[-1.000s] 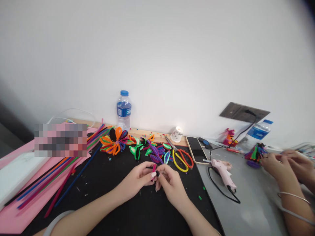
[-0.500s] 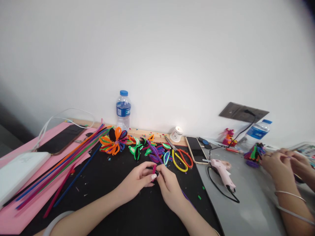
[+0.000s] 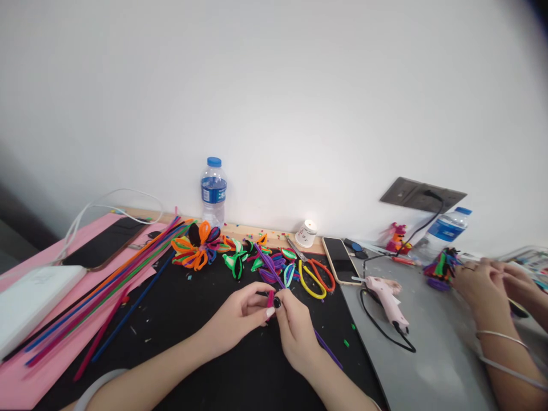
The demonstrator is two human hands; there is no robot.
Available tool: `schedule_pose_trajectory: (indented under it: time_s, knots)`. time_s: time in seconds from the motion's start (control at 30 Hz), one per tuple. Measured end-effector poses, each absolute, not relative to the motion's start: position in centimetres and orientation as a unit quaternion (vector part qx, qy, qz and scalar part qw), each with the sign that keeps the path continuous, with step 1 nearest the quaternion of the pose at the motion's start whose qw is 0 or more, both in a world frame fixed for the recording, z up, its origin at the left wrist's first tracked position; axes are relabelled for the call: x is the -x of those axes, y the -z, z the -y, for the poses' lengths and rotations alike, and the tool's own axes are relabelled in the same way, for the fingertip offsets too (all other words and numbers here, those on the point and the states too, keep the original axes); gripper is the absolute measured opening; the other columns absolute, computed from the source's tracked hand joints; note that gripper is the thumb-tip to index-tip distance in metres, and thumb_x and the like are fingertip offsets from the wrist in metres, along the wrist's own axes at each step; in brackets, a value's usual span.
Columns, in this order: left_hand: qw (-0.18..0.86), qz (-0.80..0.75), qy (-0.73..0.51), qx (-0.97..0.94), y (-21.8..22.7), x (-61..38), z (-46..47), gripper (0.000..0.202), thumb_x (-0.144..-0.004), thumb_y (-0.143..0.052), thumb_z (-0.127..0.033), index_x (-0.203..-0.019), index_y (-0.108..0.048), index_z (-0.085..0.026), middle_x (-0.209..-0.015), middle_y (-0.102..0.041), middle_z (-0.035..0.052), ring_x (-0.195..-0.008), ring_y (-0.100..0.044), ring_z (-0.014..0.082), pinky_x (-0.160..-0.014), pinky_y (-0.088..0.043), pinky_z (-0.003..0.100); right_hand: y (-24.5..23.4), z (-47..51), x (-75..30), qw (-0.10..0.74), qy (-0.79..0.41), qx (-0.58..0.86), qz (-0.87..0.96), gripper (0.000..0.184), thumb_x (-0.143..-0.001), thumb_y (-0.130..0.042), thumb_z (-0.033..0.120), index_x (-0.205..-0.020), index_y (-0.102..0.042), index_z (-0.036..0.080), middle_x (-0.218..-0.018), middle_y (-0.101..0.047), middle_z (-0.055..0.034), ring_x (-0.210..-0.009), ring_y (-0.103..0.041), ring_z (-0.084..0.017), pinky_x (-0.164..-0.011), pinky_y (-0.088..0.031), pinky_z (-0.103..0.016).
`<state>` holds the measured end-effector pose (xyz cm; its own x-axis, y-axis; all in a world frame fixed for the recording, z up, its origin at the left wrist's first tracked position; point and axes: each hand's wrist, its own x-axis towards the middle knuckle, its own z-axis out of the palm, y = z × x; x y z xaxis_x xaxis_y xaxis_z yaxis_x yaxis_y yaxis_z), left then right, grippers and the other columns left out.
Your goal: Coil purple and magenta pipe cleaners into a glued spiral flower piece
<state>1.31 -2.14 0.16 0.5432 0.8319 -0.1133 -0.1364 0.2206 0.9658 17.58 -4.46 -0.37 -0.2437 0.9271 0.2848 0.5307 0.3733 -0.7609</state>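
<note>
My left hand (image 3: 240,317) and my right hand (image 3: 295,328) meet over the black mat (image 3: 205,354), both pinched on a short magenta pipe-cleaner piece (image 3: 270,298). A purple pipe cleaner (image 3: 327,349) trails out from under my right hand towards the right. Just beyond my fingers lie several folded pipe-cleaner petals (image 3: 274,264) in purple, green and blue, and an orange pipe-cleaner flower (image 3: 197,244).
Long pipe cleaners (image 3: 107,285) lie on pink paper (image 3: 25,379) at left, beside a phone (image 3: 105,244). Yellow and red scissors (image 3: 315,277), a second phone (image 3: 340,260), a pink glue gun (image 3: 387,299), a candle (image 3: 307,233) and water bottles (image 3: 213,191) stand behind. Another person's hands (image 3: 492,285) work at right.
My hands stay pinched together on the magenta piece; my right hand has shifted slightly, and the purple pipe cleaner now shows beneath it. The other person's hands moved a little.
</note>
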Motion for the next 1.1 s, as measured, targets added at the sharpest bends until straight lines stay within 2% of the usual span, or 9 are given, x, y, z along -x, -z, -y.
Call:
schedule_pose_trajectory:
  time_s: [0.17,0.43,0.63,0.77,0.97,1.1]
  knots:
    - [0.720,-0.304,-0.367,-0.505,0.1,-1.4,2.1,0.029,-0.074,-0.068,-0.024,-0.100,-0.055,-0.018,-0.085,-0.067,0.0027,-0.075,-0.061,0.0141,-0.072,-0.046,0.026,-0.3,4.6,-17.4,0.396,-0.278,0.481,0.731,0.023,-0.093,-0.033,0.023,-0.073,-0.045,0.021,-0.065,-0.045,0.0010,-0.056,-0.042,-0.014,-0.054,-0.032,-0.025]
    - [0.722,-0.298,-0.384,-0.492,0.2,-1.6,2.2,0.030,-0.071,-0.069,-0.020,-0.097,-0.054,-0.018,-0.087,-0.068,0.0047,-0.079,-0.065,0.0181,-0.078,-0.048,0.032,0.2,4.7,-17.6,0.420,-0.320,0.482,0.699,0.023,-0.093,-0.035,0.026,-0.073,-0.044,0.021,-0.064,-0.049,0.0006,-0.056,-0.046,-0.014,-0.054,-0.035,-0.025]
    - [0.710,-0.328,-0.396,-0.482,0.5,-1.2,1.8,0.031,-0.074,-0.068,-0.027,-0.099,-0.053,-0.018,-0.094,-0.069,0.0075,-0.079,-0.068,0.0188,-0.072,-0.049,0.030,0.0,4.1,-18.3,0.457,-0.269,0.531,0.661,0.026,-0.093,-0.036,0.030,-0.069,-0.040,0.021,-0.060,-0.040,0.0032,-0.052,-0.037,-0.012,-0.051,-0.030,-0.025]
    - [0.713,-0.336,-0.394,-0.472,0.5,-1.2,1.7,0.036,-0.073,-0.069,-0.031,-0.102,-0.052,-0.018,-0.098,-0.069,0.0091,-0.082,-0.069,0.0206,-0.072,-0.049,0.030,-0.1,3.9,-18.4,0.473,-0.292,0.540,0.632,0.026,-0.091,-0.040,0.034,-0.068,-0.040,0.021,-0.057,-0.037,0.0046,-0.049,-0.034,-0.012,-0.047,-0.028,-0.024]
    - [0.712,-0.339,-0.397,-0.470,0.5,-1.2,1.7,0.038,-0.073,-0.070,-0.031,-0.104,-0.052,-0.019,-0.101,-0.069,0.0105,-0.082,-0.069,0.0210,-0.072,-0.049,0.030,-0.3,3.5,-18.6,0.534,-0.346,0.530,0.561,0.028,-0.089,-0.047,0.040,-0.068,-0.043,0.021,-0.056,-0.044,0.0042,-0.048,-0.039,-0.011,-0.047,-0.031,-0.023]
    - [0.705,-0.343,-0.404,-0.471,0.6,-1.1,1.6,0.037,-0.075,-0.068,-0.031,-0.106,-0.051,-0.019,-0.104,-0.069,0.0109,-0.082,-0.069,0.0204,-0.073,-0.049,0.031,-0.3,3.2,-18.7,0.563,-0.377,0.513,0.527,0.030,-0.088,-0.050,0.040,-0.067,-0.043,0.020,-0.056,-0.039,0.0054,-0.047,-0.033,-0.009,-0.044,-0.027,-0.022]
